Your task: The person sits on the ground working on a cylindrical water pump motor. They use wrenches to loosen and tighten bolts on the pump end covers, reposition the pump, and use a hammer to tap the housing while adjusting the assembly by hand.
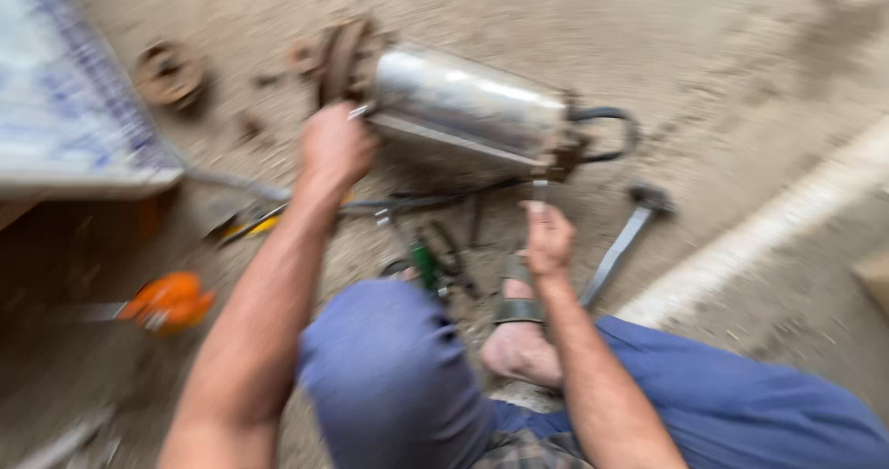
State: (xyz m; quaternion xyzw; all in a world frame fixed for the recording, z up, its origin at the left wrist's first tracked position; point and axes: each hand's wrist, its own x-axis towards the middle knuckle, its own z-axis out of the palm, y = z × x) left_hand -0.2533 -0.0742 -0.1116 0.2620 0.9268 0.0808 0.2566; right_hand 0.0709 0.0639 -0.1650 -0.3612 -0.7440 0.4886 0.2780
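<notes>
Between my hands, shiny steel pump cylinder [468,103] lies on its side on the dirt floor. Left hand [333,150] fisted on a thin metal rod [359,111] at its rusty flange end [341,57]; right hand [548,237] pinches something small below the cable end, blurred. Grey hammer [622,242] lies just right of it, in reach.

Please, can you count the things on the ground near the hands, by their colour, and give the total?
Silver: 1, the metal cylinder
Orange: 1, a tool handle
Green: 1, a small tool
Grey: 1, a hammer
Rusty brown: 1, a round part
Total: 5. The picture is blurred, so smaller bits are left out.
</notes>
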